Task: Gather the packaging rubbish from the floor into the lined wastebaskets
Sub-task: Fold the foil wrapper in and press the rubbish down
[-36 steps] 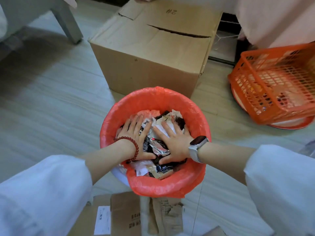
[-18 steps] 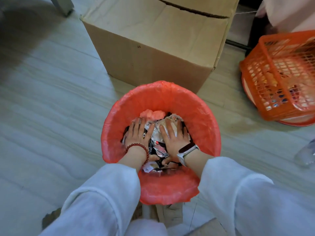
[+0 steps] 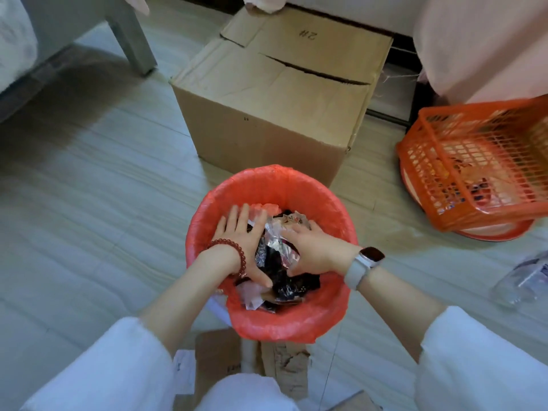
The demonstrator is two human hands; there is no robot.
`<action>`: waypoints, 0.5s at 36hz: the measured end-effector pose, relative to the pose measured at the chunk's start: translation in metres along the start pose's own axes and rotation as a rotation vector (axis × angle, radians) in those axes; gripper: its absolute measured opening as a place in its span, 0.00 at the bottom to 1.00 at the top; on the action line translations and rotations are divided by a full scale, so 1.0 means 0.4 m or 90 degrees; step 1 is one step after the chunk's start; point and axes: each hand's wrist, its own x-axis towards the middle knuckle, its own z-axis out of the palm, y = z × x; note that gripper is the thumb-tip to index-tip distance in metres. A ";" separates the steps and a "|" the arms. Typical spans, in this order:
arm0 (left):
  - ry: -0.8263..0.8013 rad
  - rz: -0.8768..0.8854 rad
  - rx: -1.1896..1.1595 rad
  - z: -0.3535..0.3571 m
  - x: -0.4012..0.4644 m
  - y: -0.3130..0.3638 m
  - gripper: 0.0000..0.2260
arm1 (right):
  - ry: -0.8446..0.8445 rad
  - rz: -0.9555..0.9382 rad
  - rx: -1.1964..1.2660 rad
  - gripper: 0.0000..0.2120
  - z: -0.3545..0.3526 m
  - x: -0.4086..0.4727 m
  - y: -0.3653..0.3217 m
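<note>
A round wastebasket with a red plastic liner (image 3: 275, 185) stands on the floor in front of me. It is filled with crumpled foil and dark wrappers (image 3: 281, 280). My left hand (image 3: 243, 241), with a red bead bracelet, lies flat with straight fingers on the left of the rubbish pile. My right hand (image 3: 311, 247), with a watch on the wrist, presses on the right side of the pile, fingers spread. Both hands are inside the basket rim.
A large closed cardboard box (image 3: 272, 96) stands just behind the basket. An orange mesh basket (image 3: 480, 161) sits on a red lid at the right. Clear plastic wrapping (image 3: 525, 280) lies at the far right. Flattened cardboard pieces (image 3: 216, 357) lie by my knees. A grey furniture leg (image 3: 133, 40) is at the back left.
The camera view rose and pulled back. Both hands stay pressed on the rubbish in the basket, now sitting slightly higher and more spread than half a second ago.
</note>
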 end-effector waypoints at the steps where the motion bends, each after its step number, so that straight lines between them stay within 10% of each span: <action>1: 0.002 0.008 0.007 -0.012 -0.019 0.001 0.62 | 0.033 -0.021 0.016 0.39 -0.015 -0.019 0.001; 6: 0.052 0.036 -0.020 -0.066 -0.102 -0.017 0.57 | 0.354 -0.074 0.147 0.22 -0.065 -0.104 0.011; 10: 0.321 0.006 -0.212 -0.088 -0.115 -0.037 0.43 | 0.541 -0.007 0.201 0.22 -0.032 -0.122 0.025; 18: 0.398 -0.254 -0.351 0.012 -0.049 -0.053 0.28 | 0.521 0.210 0.191 0.29 0.096 -0.070 0.051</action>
